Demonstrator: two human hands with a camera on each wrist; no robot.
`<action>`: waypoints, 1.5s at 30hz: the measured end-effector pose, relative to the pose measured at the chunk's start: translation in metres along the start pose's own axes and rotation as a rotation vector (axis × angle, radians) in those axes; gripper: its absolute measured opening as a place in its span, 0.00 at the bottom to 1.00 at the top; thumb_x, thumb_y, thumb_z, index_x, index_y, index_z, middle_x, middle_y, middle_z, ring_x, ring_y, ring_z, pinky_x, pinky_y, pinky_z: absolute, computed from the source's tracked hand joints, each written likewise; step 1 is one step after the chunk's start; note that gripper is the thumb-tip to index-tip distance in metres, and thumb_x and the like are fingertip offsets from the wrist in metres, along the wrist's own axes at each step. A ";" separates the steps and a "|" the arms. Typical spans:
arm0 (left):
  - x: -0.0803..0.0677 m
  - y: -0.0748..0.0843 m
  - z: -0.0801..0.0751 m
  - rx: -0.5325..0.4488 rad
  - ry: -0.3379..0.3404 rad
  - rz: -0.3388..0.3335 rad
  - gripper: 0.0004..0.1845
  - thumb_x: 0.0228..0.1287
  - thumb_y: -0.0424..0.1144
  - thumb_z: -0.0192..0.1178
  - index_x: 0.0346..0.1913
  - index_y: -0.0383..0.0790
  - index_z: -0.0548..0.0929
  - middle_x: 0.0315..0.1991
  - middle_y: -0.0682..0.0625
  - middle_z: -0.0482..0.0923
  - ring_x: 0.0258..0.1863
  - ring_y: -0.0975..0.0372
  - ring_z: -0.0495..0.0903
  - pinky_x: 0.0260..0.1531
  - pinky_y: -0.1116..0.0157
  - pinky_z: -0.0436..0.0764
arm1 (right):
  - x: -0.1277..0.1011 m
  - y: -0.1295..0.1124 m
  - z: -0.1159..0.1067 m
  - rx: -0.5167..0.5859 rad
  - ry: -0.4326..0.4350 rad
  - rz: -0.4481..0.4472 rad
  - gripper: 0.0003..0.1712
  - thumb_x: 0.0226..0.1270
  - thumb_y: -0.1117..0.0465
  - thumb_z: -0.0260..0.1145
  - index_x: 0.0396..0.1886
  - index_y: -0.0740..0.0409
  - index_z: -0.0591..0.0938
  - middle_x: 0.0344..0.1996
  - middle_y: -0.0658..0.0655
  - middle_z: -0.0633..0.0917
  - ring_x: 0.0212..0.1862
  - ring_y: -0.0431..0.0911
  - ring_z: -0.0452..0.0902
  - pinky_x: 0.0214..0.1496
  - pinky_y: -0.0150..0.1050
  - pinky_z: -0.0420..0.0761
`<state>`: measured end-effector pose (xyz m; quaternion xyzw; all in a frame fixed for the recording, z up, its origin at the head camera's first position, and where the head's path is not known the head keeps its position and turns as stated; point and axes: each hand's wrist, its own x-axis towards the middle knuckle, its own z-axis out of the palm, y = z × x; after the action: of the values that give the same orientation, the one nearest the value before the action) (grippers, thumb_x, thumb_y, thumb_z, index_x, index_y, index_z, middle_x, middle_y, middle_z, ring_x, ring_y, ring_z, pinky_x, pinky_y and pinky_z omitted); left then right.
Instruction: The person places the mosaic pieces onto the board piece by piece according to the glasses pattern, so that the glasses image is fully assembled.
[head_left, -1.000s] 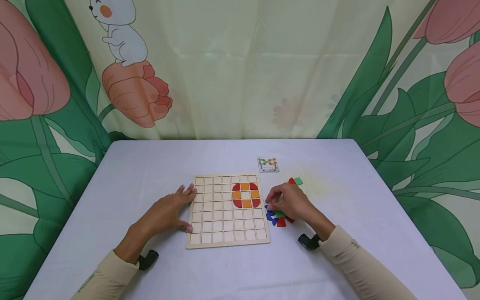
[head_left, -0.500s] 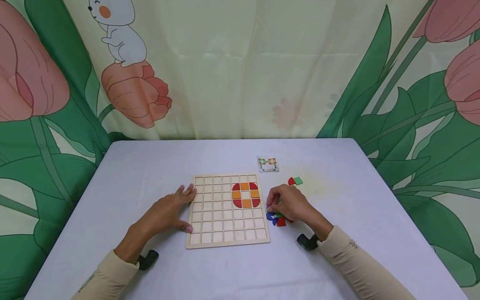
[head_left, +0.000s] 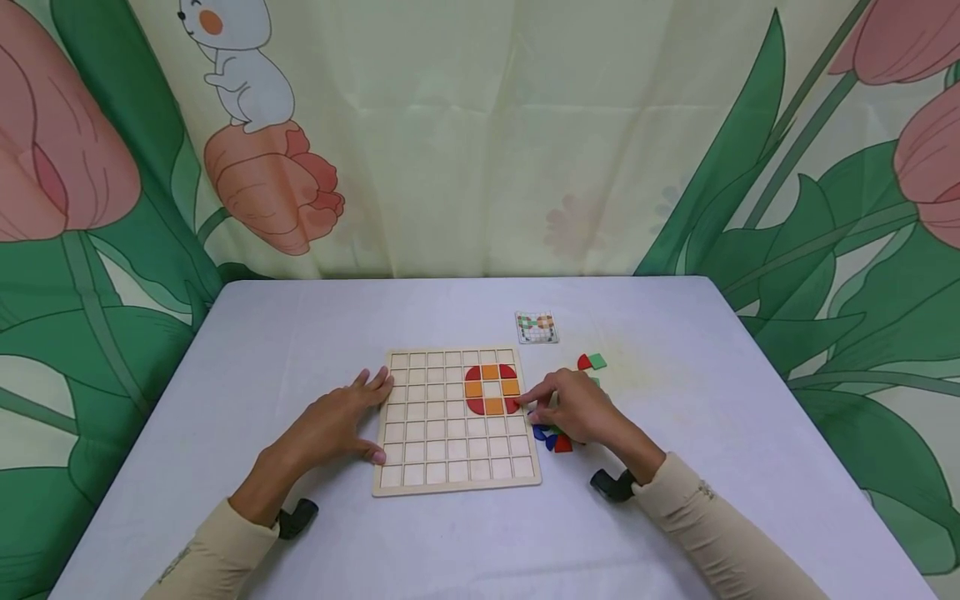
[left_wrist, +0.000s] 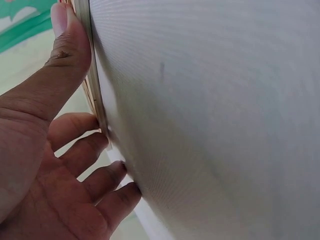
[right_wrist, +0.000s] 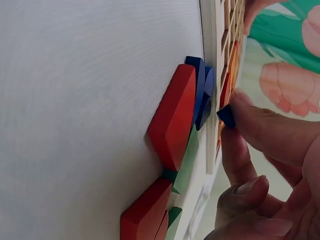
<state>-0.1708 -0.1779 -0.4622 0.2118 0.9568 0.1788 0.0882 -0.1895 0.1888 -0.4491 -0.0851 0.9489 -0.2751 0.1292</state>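
Observation:
A square wooden grid board [head_left: 424, 452] lies on the white table. Orange squares [head_left: 490, 372] and red quarter-round pieces [head_left: 475, 406] form a ring near its upper right corner. My left hand [head_left: 333, 423] rests at the board's left edge, thumb [left_wrist: 67, 47] and fingers spread against it. At the right edge is my right hand [head_left: 573, 406], pinching a small blue piece [right_wrist: 226, 116] between thumb and a finger. Below that hand lies a pile of loose blue pieces [right_wrist: 198, 85], red pieces [right_wrist: 175, 115] and green pieces [right_wrist: 186, 162], partly hidden in the head view.
A small pattern card [head_left: 536, 327] lies beyond the board's top right corner. A red piece [head_left: 584, 362] and a green square [head_left: 597, 361] lie apart, right of the board. A printed curtain [head_left: 480, 167] hangs behind the table.
My right hand has moved slightly left from the pile to the board's right edge, its index finger now reaching over the rim. My left hand and the board stay in place.

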 end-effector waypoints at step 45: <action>0.002 0.001 0.001 0.009 0.002 -0.006 0.64 0.31 0.54 0.81 0.76 0.40 0.61 0.78 0.42 0.55 0.76 0.40 0.57 0.62 0.38 0.70 | 0.002 -0.019 0.023 -0.020 0.069 -0.077 0.10 0.53 0.56 0.80 0.21 0.41 0.86 0.18 0.42 0.81 0.30 0.41 0.74 0.35 0.38 0.71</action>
<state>-0.1717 -0.1763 -0.4635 0.2091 0.9583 0.1745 0.0869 -0.1834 0.1607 -0.4580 -0.1135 0.9515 -0.2729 0.0849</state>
